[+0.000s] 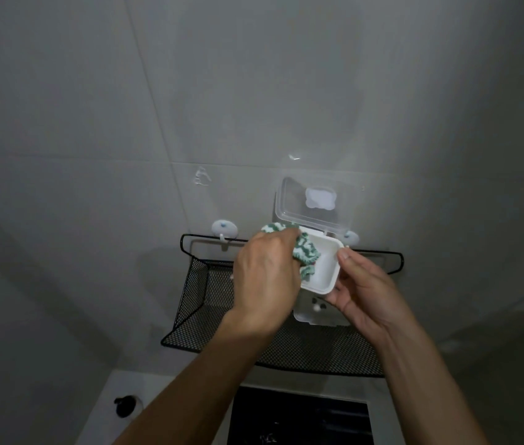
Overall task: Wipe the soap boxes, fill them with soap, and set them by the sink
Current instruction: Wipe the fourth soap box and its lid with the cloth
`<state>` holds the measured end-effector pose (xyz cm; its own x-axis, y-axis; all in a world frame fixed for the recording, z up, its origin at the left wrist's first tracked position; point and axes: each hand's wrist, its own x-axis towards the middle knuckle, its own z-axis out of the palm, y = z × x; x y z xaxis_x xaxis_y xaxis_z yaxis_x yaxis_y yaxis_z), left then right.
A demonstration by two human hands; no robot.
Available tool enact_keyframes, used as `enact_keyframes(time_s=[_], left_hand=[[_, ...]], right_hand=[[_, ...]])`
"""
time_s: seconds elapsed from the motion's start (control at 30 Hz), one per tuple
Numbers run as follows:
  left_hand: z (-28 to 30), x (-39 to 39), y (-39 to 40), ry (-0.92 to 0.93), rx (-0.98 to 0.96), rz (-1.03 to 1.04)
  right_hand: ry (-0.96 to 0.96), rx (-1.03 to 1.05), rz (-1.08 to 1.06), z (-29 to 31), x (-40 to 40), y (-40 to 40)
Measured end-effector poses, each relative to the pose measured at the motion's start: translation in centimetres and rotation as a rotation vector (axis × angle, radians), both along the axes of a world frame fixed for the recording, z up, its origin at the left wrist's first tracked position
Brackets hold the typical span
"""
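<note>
Head view, looking down over both bare forearms toward a grey tiled wall; I take the black wire-mesh basket hung on that wall as my landmark. Just above the basket's middle, I see the left hand with its fingers curled round a bunched green-and-white cloth, pressing the cloth into the open white soap box. The box is held up in the air over the basket, not resting in it, tilted so that its hollow faces me. Its clear lid stands hinged open behind it, rising above the basket's back rail and against the wall, with a pale cloud-shaped patch in its centre. The right hand holds the box from the right side of the basket: the thumb lies on the box's right rim and the fingers are curled underneath, gripping it. Directly beneath the held box, inside the basket, I can see part of a second white soap box, partly covered by both hands. Two white suction hooks on the wall carry the basket's back rail, one at its left end and one near the lid's right corner. Below the basket lies a white counter with a dark rectangular sink, and to the basket's lower left sits a small black round object that I cannot identify.
</note>
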<state>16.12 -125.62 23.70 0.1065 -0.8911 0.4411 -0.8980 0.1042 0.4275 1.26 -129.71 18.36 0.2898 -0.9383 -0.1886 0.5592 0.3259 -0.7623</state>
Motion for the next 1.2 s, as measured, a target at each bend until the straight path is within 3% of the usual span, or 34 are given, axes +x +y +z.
enact_keyframes(time_s=[0.17, 0.5, 0.7, 0.97, 1.2], left_hand=[[0.3, -1.3, -0.2, 0.163, -0.064, -0.21], [1.3, -0.4, -0.8, 0.29, 0.114, -0.404], [1.4, -0.1, -0.8, 0.189, 0.14, -0.444], [1.3, 1.7, -1.2, -0.201, 0.102, -0.477], [0.1, 4.3, -1.8, -0.33, 0.065, -0.331]], right_hand=[[-0.013, -0.027, 0.049, 0.9, -0.2, -0.6], [-0.087, -0.02, 0.043, 1.4, -1.0, -0.5], [0.008, -0.101, 0.013, 2.2, -1.1, -0.7], [0.092, -0.086, -0.019, 1.9, -1.5, -0.9], [0.137, -0.045, -0.045, 1.8, -1.7, -0.9]])
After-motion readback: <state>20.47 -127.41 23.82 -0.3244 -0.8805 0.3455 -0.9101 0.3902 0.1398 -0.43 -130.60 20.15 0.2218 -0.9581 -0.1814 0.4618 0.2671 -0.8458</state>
